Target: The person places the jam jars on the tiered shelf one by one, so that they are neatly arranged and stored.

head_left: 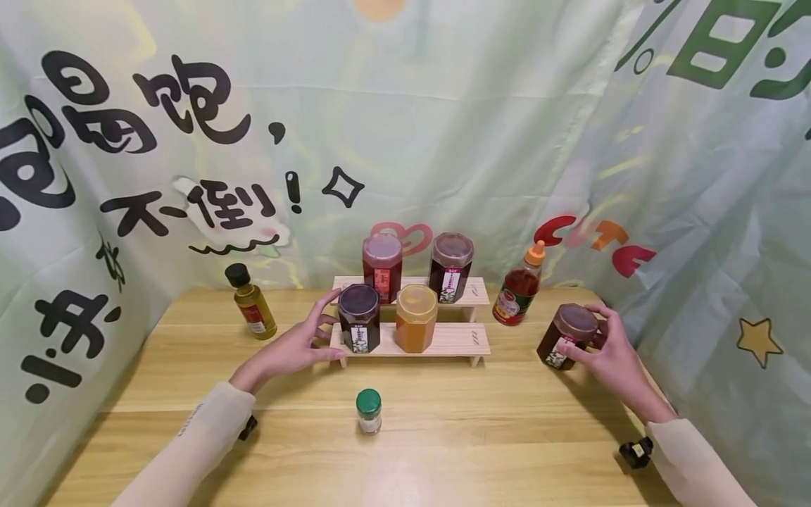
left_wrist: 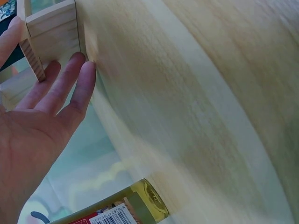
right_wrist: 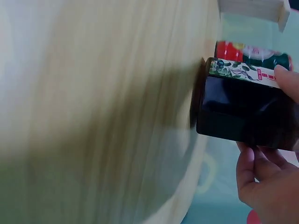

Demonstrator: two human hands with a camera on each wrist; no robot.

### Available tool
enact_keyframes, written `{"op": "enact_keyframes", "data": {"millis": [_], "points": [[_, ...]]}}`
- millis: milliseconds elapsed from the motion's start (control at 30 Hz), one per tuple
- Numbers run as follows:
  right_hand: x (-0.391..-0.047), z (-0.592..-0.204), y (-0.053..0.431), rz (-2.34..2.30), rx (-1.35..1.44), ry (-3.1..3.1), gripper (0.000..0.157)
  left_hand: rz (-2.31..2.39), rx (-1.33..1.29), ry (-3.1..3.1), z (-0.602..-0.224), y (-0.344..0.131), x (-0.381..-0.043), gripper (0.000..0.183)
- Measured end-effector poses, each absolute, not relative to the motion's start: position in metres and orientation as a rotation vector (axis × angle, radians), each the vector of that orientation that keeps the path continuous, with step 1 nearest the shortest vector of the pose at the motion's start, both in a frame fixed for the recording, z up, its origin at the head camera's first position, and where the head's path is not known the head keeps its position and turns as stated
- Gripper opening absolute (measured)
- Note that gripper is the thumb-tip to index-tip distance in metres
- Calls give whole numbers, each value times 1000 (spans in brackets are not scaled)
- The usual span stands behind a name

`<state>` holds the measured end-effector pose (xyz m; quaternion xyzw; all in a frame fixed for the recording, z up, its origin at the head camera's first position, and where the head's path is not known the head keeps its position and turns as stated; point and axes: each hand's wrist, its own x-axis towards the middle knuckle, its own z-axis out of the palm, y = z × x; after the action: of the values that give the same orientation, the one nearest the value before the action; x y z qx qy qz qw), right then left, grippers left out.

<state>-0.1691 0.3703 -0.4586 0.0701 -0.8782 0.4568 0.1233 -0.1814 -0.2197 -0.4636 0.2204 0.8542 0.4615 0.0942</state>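
Observation:
At the left end of a two-step wooden rack [head_left: 443, 341], my left hand [head_left: 294, 348] has its fingers spread, the fingertips at the rack's side in the left wrist view. Closest to this hand is a dark jar [head_left: 359, 320] on the lower step, beside an amber jar [head_left: 415, 320]. Behind them on the upper step are a red jar [head_left: 382, 271] and another dark jar [head_left: 451, 267]. Off to the right, my right hand [head_left: 611, 352] grips a dark jar of jam [right_wrist: 243, 107], thumb on its label. It looks slightly tilted; whether its base touches the table cannot be told.
A sauce bottle with an orange cap [head_left: 516, 289] stands between the rack and the right hand. An oil bottle [head_left: 251, 304] stands at the back left. In front of the rack is a small green-capped shaker [head_left: 369, 410]. A printed curtain [head_left: 481, 141] hangs behind the table.

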Motion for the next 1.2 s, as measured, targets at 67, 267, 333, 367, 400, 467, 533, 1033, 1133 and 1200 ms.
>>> {"op": "enact_keyframes", "data": {"millis": [67, 267, 333, 367, 400, 467, 533, 1033, 1133, 1200], "points": [[-165, -458, 366, 1321, 220, -2548, 95, 1374, 654, 2529, -463, -219, -181, 116], [-155, -454, 354, 1309, 254, -2533, 92, 1362, 644, 2531, -463, -220, -181, 116], [-151, -451, 350, 1301, 267, -2538, 92, 1354, 640, 2535, -464, -220, -182, 115], [-150, -449, 348, 1297, 275, -2541, 91, 1352, 644, 2536, -464, -220, -182, 115], [-148, -447, 346, 1298, 286, -2546, 91, 1349, 639, 2538, -465, -220, -183, 115], [-144, -444, 342, 1285, 308, -2559, 91, 1347, 636, 2540, -466, -221, -184, 115], [-141, -440, 338, 1276, 334, -2569, 91, 1347, 628, 2538, -466, -221, -184, 115], [-134, -425, 299, 1326, 460, -2550, 92, 1359, 647, 2529, -465, -221, -184, 115], [-136, -424, 291, 1338, 500, -2535, 93, 1358, 637, 2528, -466, -221, -184, 115], [-137, -422, 286, 1341, 527, -2530, 93, 1357, 624, 2529, -467, -221, -184, 116]]}}
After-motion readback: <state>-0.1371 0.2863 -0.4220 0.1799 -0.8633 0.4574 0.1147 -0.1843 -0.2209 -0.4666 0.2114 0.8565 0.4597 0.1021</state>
